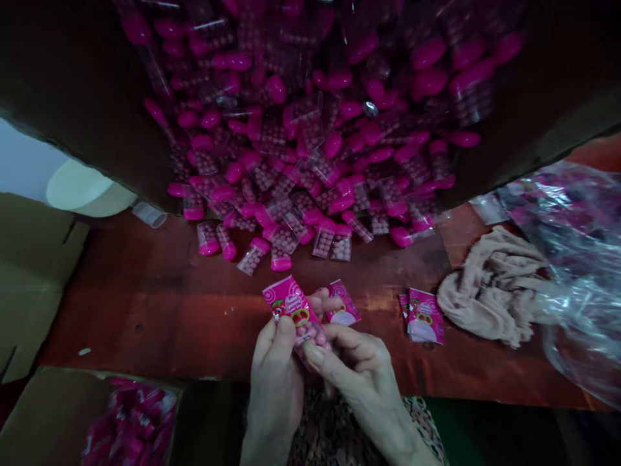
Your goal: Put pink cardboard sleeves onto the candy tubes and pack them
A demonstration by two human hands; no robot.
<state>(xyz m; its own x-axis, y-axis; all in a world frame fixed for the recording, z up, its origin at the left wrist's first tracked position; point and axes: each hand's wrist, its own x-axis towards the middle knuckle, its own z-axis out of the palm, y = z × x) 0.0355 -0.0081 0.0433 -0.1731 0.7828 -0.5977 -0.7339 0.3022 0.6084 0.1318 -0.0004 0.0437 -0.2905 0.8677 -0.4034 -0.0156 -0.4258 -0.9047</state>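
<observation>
Pink candy packet [297, 317] held tilted — left hand [276, 382] curled round it, right hand [352, 366] pinching lower end.

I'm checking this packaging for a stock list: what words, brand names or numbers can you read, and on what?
Label on the candy tube in the left hand and right hand: lettering too small and blurred to read.
Label just beside it: too blurred to read.
Pair of labels further right: too blurred to read.
Clear tubes with pink caps: no readable text.
</observation>
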